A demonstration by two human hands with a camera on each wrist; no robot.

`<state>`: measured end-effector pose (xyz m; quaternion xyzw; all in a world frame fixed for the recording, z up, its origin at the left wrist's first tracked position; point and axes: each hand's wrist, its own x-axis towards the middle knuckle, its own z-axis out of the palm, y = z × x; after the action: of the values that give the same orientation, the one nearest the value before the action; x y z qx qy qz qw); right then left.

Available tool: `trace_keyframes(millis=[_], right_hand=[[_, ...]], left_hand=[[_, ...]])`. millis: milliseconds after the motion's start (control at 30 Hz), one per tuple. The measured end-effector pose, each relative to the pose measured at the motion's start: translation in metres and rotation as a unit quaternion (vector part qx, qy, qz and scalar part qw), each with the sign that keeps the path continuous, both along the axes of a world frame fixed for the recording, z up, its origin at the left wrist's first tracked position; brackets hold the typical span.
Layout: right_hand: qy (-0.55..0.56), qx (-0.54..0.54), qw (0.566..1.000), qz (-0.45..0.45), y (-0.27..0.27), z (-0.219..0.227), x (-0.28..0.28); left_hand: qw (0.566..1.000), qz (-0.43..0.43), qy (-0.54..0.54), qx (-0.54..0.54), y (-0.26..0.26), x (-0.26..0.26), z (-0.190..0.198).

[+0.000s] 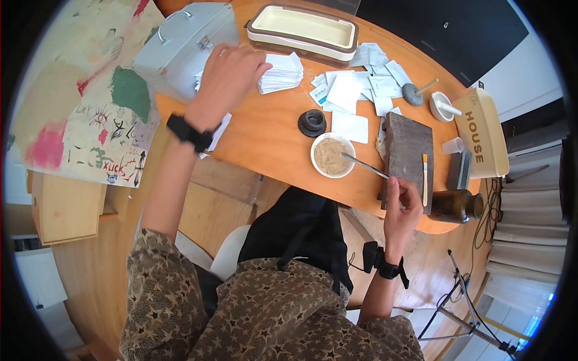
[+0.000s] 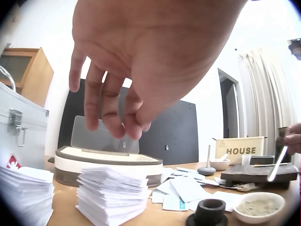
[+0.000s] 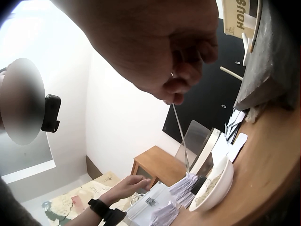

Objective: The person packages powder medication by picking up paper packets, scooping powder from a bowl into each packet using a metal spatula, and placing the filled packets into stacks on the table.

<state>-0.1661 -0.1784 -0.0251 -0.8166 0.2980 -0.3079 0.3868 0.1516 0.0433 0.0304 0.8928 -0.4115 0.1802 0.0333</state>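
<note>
My left hand (image 1: 232, 72) hangs over the table with loosely bent fingers and nothing seen in them. Just beside it, a stack of folded white papers (image 1: 281, 75) stands; a second white paper stack (image 2: 26, 195) shows at the left edge of the left wrist view. Between thumb and fingers, my right hand (image 1: 402, 210) pinches a thin metal spatula (image 1: 366, 165). Its far end reaches the white bowl (image 1: 333, 175), which holds light brown powder (image 1: 329, 155). Behind the bowl sits a small dark round holder (image 1: 312, 122).
A silver case (image 1: 183, 51) and a cream-and-brown tray box (image 1: 304, 30) stand at the back. White packets (image 1: 346, 90) lie scattered mid-table. To the right are a dark slab (image 1: 406, 150) with a brush (image 1: 425, 180), a mortar (image 1: 441, 108), a brown jar (image 1: 451, 207) and a HOUSE box (image 1: 481, 132).
</note>
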Motion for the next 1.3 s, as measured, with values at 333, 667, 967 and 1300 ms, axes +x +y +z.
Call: trace_keyframes(millis=[333,667,967,1300], right_hand=[[0.017,0.004,0.999,-0.028,0.000,0.011,-0.018],[0.014,0.000,1.000,-0.022,0.000,0.013,-0.019],[0.005,0.002,1.000,-0.017,0.002,0.017,-0.014],[0.021,0.016,1.000,-0.004,-0.005,0.008,0.001]], left_hand=[[0.933,0.032,0.320,0.159,-0.065,0.092,-0.007],[0.934,0.027,0.323,0.149,-0.065,0.098,-0.015],[0.942,0.019,0.323,0.086,-0.054,0.094,-0.010],[0.964,-0.036,0.258,-0.044,-0.033,0.078,-0.007]])
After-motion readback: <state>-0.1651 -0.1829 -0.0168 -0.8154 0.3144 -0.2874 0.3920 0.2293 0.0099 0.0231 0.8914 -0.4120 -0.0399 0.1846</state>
